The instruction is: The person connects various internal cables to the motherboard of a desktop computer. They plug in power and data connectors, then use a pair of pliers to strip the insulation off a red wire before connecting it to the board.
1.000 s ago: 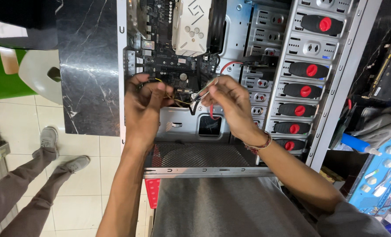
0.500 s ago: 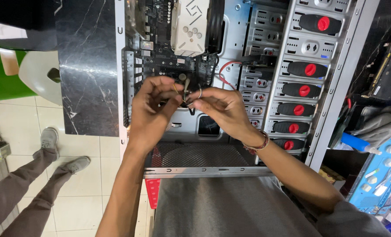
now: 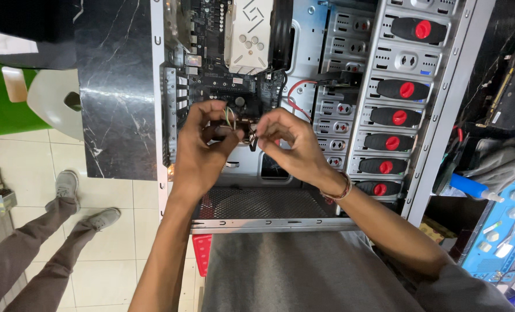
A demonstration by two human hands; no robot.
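Now left hand (image 3: 202,151) and right hand (image 3: 289,147) both grip thin case wires (image 3: 229,118) above motherboard (image 3: 222,86); connectors seem not yet plugged; side panel off, cooler (image 3: 248,34) mounted.

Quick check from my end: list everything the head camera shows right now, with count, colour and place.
Open metal computer case: one, silver-grey, centre, lying open.
Dark circuit board: one, black, inside the case, upper left.
Pale finned cooler block: one, off-white, on the board.
Drive-bay latches with red knobs: about seven, black and red, in a column at right.
Thin red cable: one, beside the bays.
Small bundle of thin wires: mixed colours, between both hands.
Dark marble slab: one, left of the case.
Another person's grey shoes: two, on the tiled floor, lower left.
Left hand: pinch grip on the wires.
Right hand: pinching the wire ends; woven band at the wrist.
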